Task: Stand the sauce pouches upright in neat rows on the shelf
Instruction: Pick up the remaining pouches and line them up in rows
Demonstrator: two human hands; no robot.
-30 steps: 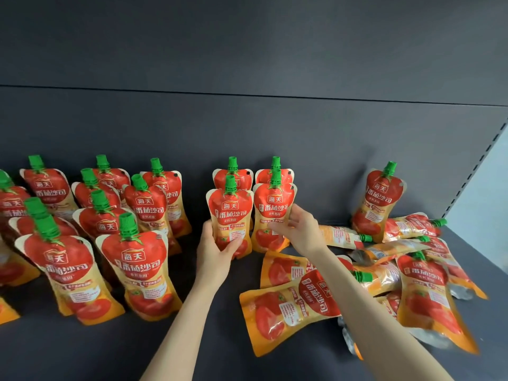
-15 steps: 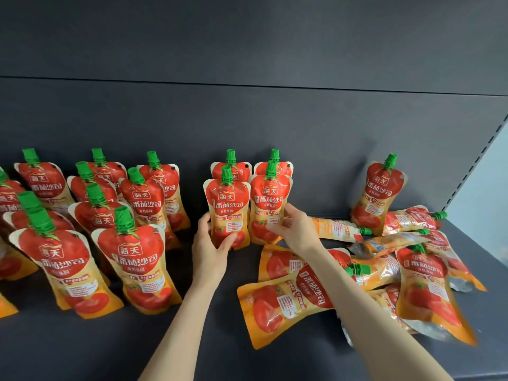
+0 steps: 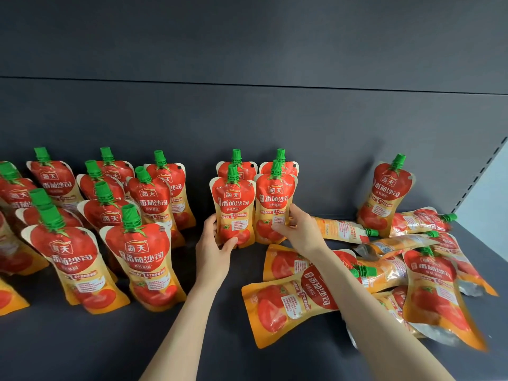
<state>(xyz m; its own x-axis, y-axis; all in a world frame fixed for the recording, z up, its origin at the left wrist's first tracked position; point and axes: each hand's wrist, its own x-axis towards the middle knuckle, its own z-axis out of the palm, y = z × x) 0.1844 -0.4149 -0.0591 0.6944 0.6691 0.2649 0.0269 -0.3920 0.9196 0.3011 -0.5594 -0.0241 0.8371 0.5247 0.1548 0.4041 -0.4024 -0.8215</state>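
Holding centre frame: left hand (image 3: 213, 251) grip wraps front-left pouch (image 3: 233, 210), right hand (image 3: 299, 229) grip pinches front-right pouch (image 3: 275, 204), both upright on shelf (image 3: 82, 347). Risk: soft bases buckle on release, toppling back pair (image 3: 246, 171).

Our two bare forearms run up from the lower edge, the left one steeply, the right one slanting in from the lower right. Our left hand (image 3: 214, 251) grips the left front pouch (image 3: 233, 204) low down (thumb across its face, fingers (image 3: 211, 224) behind its edge). Our right hand (image 3: 303, 233) pinches the right front pouch (image 3: 275, 200) at its side.
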